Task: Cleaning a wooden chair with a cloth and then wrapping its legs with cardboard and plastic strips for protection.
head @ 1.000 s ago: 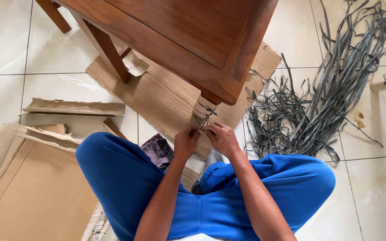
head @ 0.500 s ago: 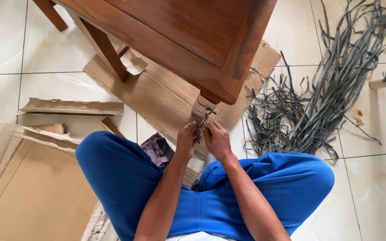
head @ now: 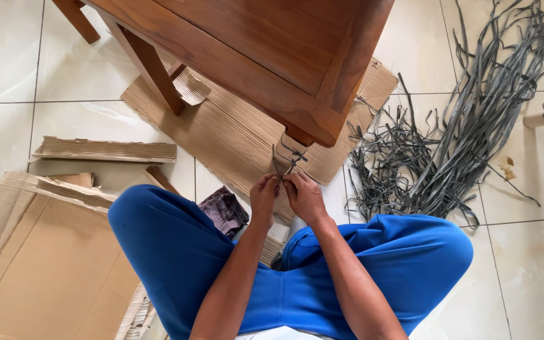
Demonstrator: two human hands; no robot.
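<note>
Cardboard sheets (head: 45, 277) lie flat at the floor's left edge. Just below the wooden table's (head: 272, 56) near corner, the left hand (head: 264, 196) and right hand (head: 305, 196), side by side, pinch narrow on a dark strap (head: 286, 158) tied around the cardboard-wrapped leg (head: 292, 150). Grey straps (head: 461, 145) sprawl on tiles rightward.

Grey strap (head: 286, 158): a thin, dark grey flat band tied around the cardboard-wrapped table leg (head: 292, 146) just below the tabletop corner. Its loose ends stick out, kinked, toward the fingertips pinching them; the knot itself appears tight, though too small to confirm.
</note>
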